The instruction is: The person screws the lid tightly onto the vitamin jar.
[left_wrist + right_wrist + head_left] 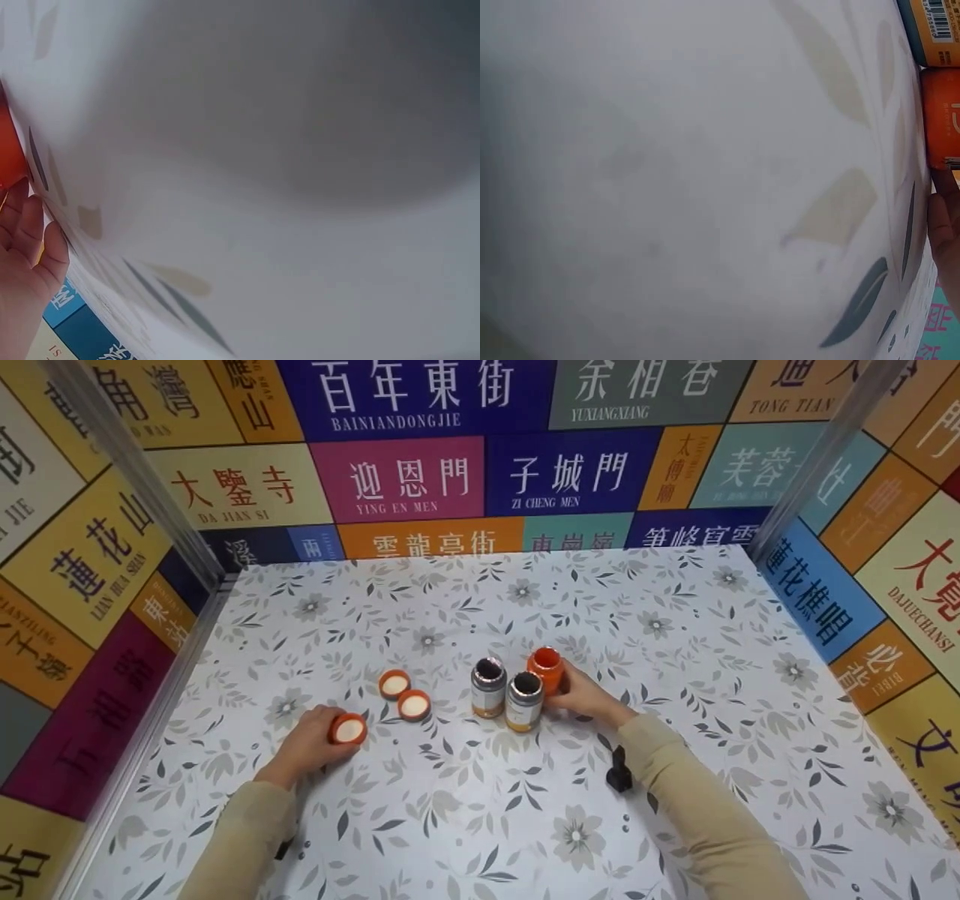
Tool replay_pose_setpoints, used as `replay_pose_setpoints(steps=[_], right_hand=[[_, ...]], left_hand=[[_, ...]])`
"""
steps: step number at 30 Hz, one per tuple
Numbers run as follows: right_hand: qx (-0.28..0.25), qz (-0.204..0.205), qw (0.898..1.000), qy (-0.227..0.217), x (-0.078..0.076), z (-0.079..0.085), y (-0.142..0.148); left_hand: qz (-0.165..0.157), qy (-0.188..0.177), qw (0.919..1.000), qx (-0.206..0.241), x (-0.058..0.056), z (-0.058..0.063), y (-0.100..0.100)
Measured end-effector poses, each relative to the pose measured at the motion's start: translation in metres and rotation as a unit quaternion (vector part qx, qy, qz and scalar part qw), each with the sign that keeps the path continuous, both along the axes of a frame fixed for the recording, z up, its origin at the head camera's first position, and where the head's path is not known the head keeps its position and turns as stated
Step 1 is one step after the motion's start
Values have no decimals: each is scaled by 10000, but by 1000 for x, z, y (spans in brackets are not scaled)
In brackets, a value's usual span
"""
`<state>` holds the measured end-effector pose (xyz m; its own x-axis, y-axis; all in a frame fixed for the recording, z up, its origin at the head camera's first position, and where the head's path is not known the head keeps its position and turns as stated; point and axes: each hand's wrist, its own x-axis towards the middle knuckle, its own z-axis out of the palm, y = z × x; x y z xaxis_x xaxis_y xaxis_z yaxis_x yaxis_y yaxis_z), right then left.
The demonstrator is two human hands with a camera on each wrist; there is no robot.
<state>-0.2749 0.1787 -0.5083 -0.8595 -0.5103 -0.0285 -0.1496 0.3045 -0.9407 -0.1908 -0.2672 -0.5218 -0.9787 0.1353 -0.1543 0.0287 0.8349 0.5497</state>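
Head view: L hand [304, 746], fingers curled round one side of a round orange plastic-looking lid w/ white lining [349, 729]; two matching orange lids [414, 705] lie nearby on the white floral-print surface [450, 817]. R hand [574, 688] grips a glossy orange open jar [546, 669] just beside two grey-and-yellow open jars [523, 705]. Step in hand: prob. grouping lids & jars; next move likely calls for easing fingers off both.

L wrist view: fingers part-curled at an orange edge, mostly cut off.

R wrist view: fingers by the orange jar's base, full grip can't be seen
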Motion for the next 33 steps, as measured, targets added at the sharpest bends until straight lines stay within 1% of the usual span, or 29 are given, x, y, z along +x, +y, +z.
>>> replay_pose_setpoints(steps=[6,9,11,18,20,22,24,27,29,31,33], right_hand=[[114,-150,9998,-80,-8,-19,9],[144,-164,9998,-35,-8,-21,12],[176,-181,9997,-43,-5,-17,13],[430,-129,9990,-76,18,16,14],[433,-128,9989,-113,22,18,16],[373,-150,9991,-132,26,18,18],[262,-141,9995,-133,28,14,20],[219,-94,9997,-8,28,1,27],[271,-12,9996,85,28,-8,31],[398,-8,9991,119,29,-13,34],[456,2,9989,107,31,-14,35]], left_hand=[[112,-204,9997,44,-1,-2,1],[116,-225,9997,63,-1,-3,0],[132,-225,9996,80,-2,-3,0],[166,-253,9994,180,-1,-1,0],[183,-248,9993,213,-1,-1,0],[82,-54,9997,220,-1,-2,-1],[21,137,9996,227,0,-2,-1],[-96,357,9991,222,0,-4,-1],[-9,221,9994,259,1,-3,-1],[65,81,9996,273,0,-2,-1],[135,-40,9995,288,0,-2,-1]])
